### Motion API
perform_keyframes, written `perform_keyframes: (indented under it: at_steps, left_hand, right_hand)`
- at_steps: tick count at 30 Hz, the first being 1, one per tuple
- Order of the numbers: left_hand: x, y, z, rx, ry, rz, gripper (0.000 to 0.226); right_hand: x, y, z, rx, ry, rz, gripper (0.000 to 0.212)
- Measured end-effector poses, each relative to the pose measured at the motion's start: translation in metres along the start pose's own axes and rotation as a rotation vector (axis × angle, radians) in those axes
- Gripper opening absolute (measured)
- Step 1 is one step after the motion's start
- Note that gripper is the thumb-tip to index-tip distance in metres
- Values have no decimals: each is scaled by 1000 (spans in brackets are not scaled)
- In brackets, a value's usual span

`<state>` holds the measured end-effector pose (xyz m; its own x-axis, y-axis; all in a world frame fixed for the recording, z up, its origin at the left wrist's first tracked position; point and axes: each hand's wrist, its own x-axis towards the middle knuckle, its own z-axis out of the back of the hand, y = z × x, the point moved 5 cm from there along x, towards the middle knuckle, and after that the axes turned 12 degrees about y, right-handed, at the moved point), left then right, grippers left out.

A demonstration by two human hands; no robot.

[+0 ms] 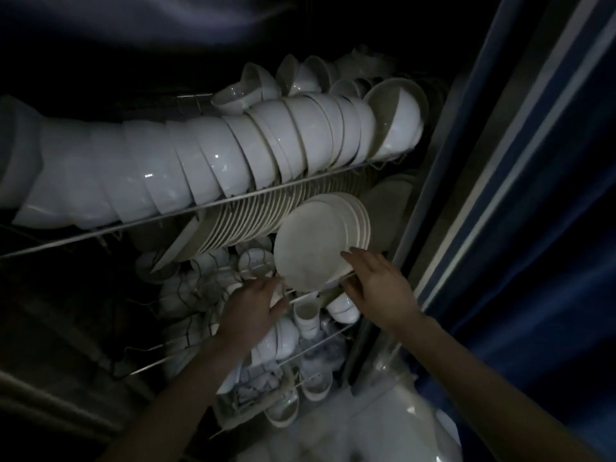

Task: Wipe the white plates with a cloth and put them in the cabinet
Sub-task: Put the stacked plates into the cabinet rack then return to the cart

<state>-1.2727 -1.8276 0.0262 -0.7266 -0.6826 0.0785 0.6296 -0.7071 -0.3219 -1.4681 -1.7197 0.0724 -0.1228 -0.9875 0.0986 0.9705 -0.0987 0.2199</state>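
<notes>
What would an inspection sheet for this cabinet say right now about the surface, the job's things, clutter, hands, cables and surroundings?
surface: wire racks in a dark cabinet, loaded with white dishes.
job's things: a small stack of white plates stands tilted on edge at the right end of the plate row on the middle rack; no cloth seen.
clutter: a row of bowls on the rack above; cups and small bowls below.
hands: left hand at the stack's lower left edge, grip unclear; right hand with straight fingers on its lower right edge.
cables: nothing seen.
surroundings: blue striped panel on the right; very dim light.
</notes>
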Motion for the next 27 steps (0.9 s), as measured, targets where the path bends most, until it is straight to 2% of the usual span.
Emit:
perform_keyframes:
  at_steps: [5,8,12,16,21,24,27]
  left_hand:
    - [-17,-67,7,33,5,-176,41]
    - [-29,-126,-1,40,47,-321,39]
    - [-73,-234,-28,-32,179,-560,33]
    - [-173,-380,-85,-15,331,-880,31]
    - [-383,-545,-147,60,513,-1301,29]
    - [-531,-617,-165,38,608,-1586,25]
    - [-689,-665,-170,72,670,-1891,33]
  right_hand:
    - [-85,-16,11,-29,128,-207,51]
    - [-166,-37,24,-73,135,-366,49]
    - [-323,-55,34,-96,93,-682,50]
    - [-532,-35,31,-81,53,-1059,51]
    - [-806,77,22,-10,-21,-1556,50]
    - [-948,186,15,35,-102,-1871,50]
    - [-1056,320,-1,80,-249,-2189,49]
